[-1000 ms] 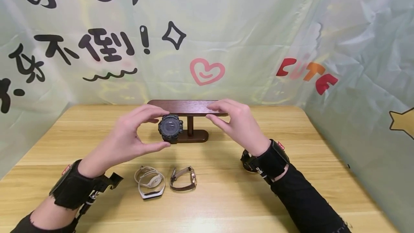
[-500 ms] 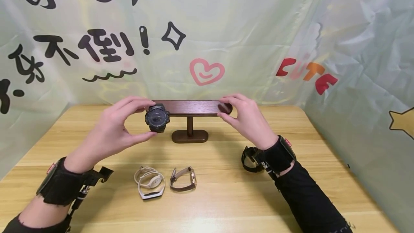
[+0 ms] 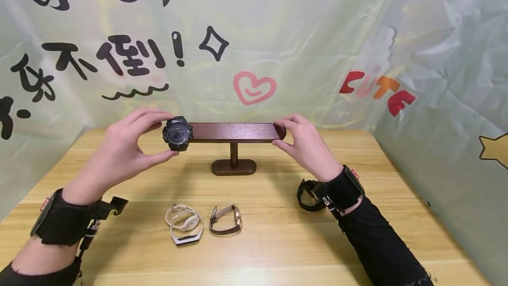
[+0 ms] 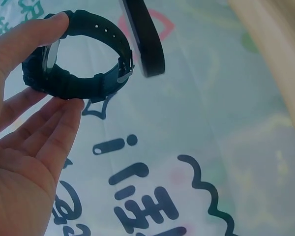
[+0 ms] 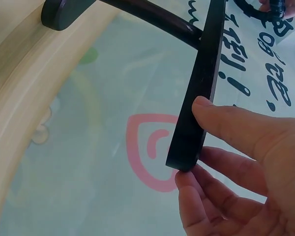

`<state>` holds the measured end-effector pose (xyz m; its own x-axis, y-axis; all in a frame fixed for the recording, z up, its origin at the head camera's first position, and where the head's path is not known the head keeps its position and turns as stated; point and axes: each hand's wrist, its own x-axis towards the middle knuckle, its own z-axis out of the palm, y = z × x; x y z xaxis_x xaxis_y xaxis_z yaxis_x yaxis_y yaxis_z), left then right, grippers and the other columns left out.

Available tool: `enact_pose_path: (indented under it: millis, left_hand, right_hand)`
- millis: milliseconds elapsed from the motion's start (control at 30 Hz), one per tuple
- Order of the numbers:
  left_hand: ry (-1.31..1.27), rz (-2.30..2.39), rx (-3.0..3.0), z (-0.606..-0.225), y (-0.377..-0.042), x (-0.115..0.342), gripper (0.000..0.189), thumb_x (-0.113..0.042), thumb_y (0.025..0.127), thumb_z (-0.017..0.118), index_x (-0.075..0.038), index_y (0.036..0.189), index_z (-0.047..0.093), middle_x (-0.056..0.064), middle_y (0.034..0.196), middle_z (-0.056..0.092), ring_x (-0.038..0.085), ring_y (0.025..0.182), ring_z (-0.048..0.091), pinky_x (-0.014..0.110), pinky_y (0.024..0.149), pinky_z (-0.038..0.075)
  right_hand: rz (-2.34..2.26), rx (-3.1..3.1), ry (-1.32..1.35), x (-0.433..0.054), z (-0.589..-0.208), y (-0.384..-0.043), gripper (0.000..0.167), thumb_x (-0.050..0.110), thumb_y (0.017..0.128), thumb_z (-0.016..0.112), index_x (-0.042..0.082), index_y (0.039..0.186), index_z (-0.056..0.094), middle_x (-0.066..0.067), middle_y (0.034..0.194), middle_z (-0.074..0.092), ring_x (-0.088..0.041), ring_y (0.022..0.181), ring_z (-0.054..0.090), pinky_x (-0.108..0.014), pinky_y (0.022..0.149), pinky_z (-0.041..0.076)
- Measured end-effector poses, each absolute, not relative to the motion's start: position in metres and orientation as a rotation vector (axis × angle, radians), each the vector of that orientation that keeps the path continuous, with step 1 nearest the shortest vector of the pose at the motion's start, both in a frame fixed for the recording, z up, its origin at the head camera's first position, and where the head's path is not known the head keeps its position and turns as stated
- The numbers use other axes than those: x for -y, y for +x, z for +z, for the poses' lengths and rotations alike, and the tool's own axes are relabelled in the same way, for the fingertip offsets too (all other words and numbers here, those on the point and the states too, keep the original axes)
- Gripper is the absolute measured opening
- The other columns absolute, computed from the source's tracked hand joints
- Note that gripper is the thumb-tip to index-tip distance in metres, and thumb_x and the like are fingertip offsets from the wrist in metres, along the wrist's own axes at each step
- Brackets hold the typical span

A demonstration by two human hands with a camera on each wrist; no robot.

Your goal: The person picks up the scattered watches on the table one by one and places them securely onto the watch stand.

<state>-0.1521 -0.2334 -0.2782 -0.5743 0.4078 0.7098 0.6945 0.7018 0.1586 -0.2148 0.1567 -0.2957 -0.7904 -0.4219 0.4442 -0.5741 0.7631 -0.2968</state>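
Between the thumb and fingers of my left hand (image 3: 123, 149) is a black digital watch (image 3: 177, 133), its face toward the head camera. In the left wrist view the buckled strap (image 4: 96, 84) forms a loop, and the end of the stand's bar (image 4: 146, 46) shows beside it. The dark wooden T-shaped watch stand (image 3: 234, 131) stands upright on its oval base. The watch covers the bar's left end in the head view. My right hand (image 3: 307, 147) grips the bar's right end, thumb on one side and fingers on the other (image 5: 246, 172).
On the table (image 3: 262, 255) lie a white fitness band (image 3: 186, 239) overlapping a pale band (image 3: 192, 222), and a brown-strapped watch (image 3: 226, 231). Another black watch (image 3: 302, 200) is partly hidden by my right wrist. A printed cloth (image 3: 301, 47) hangs close behind the stand.
My left hand has carried the black watch left and up, from before the stand's post to the bar's left end. My right hand has shifted right onto the bar's right end.
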Motion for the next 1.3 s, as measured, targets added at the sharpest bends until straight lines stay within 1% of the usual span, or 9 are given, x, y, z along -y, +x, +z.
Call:
enact_pose_path:
  millis: [167,333,433,533,667,767,867,1167,1300]
  left_hand:
    - [-0.812,-0.573,2.267,-0.28,-0.157,0.239,0.079,-0.003,0.065,0.102,-0.007,0.137,0.069,0.009,0.129,0.071,0.025,0.114,0.069,-0.002,0.106,0.04]
    - [-0.786,-0.583,2.277,-0.282,-0.161,0.247,0.08,0.0,0.064,0.102,-0.007,0.136,0.07,0.008,0.128,0.072,0.022,0.113,0.066,-0.002,0.105,0.041]
    - [-0.768,-0.589,2.282,-0.283,-0.164,0.252,0.079,0.002,0.063,0.101,-0.006,0.135,0.07,0.009,0.128,0.072,0.02,0.114,0.066,-0.002,0.105,0.042]
    - [-0.756,-0.598,2.29,-0.286,-0.166,0.255,0.078,0.001,0.063,0.102,-0.006,0.134,0.07,0.008,0.127,0.072,0.011,0.115,0.065,-0.002,0.105,0.042]
    - [-0.741,-0.627,2.31,-0.289,-0.17,0.258,0.078,0.0,0.064,0.102,-0.008,0.135,0.07,0.006,0.127,0.072,-0.006,0.118,0.059,-0.002,0.105,0.043]
    - [-0.73,-0.655,2.322,-0.292,-0.172,0.26,0.077,0.0,0.065,0.102,-0.008,0.135,0.07,0.006,0.128,0.072,-0.017,0.118,0.054,-0.002,0.104,0.044]
    - [-0.724,-0.689,2.329,-0.294,-0.174,0.261,0.076,0.001,0.066,0.101,-0.008,0.135,0.07,0.007,0.127,0.072,-0.023,0.118,0.052,-0.001,0.104,0.045]
    - [-0.703,-0.741,2.369,-0.3,-0.18,0.263,0.075,-0.004,0.068,0.102,-0.012,0.135,0.071,0.007,0.129,0.074,-0.026,0.116,0.052,-0.002,0.102,0.045]
    - [-0.704,-0.741,2.369,-0.302,-0.182,0.262,0.073,-0.005,0.067,0.102,-0.011,0.133,0.072,0.007,0.128,0.075,-0.026,0.116,0.052,-0.002,0.102,0.046]
  right_hand:
    - [0.61,2.619,0.756,-0.159,-0.296,-0.215,0.051,0.016,0.093,0.086,-0.003,0.138,0.07,-0.019,0.13,0.07,-0.032,0.111,0.066,-0.043,0.089,0.058]
    - [0.65,2.638,0.746,-0.157,-0.295,-0.214,0.052,0.016,0.094,0.085,-0.002,0.139,0.069,-0.02,0.131,0.068,-0.031,0.1,0.072,-0.041,0.087,0.065]
    - [0.66,2.636,0.749,-0.156,-0.294,-0.214,0.052,0.016,0.094,0.085,-0.003,0.139,0.069,-0.021,0.131,0.068,-0.033,0.101,0.074,-0.042,0.09,0.066]
    - [0.656,2.634,0.752,-0.156,-0.295,-0.214,0.051,0.015,0.093,0.085,-0.003,0.139,0.069,-0.021,0.131,0.068,-0.034,0.106,0.073,-0.042,0.091,0.065]
    - [0.654,2.633,0.752,-0.157,-0.295,-0.214,0.051,0.015,0.093,0.086,-0.004,0.138,0.069,-0.021,0.13,0.068,-0.034,0.108,0.073,-0.043,0.092,0.064]
    - [0.655,2.631,0.754,-0.157,-0.295,-0.214,0.051,0.014,0.093,0.086,-0.004,0.138,0.069,-0.021,0.13,0.068,-0.034,0.108,0.073,-0.043,0.093,0.065]
    - [0.657,2.63,0.758,-0.158,-0.295,-0.214,0.051,0.014,0.093,0.086,-0.004,0.138,0.069,-0.021,0.129,0.068,-0.035,0.109,0.073,-0.043,0.093,0.065]
    - [0.649,2.636,0.762,-0.158,-0.294,-0.215,0.051,0.015,0.093,0.085,-0.003,0.138,0.07,-0.021,0.129,0.068,-0.035,0.109,0.073,-0.043,0.093,0.065]
    - [0.643,2.636,0.765,-0.159,-0.295,-0.215,0.051,0.015,0.093,0.085,-0.003,0.138,0.07,-0.021,0.129,0.069,-0.035,0.109,0.072,-0.043,0.093,0.064]
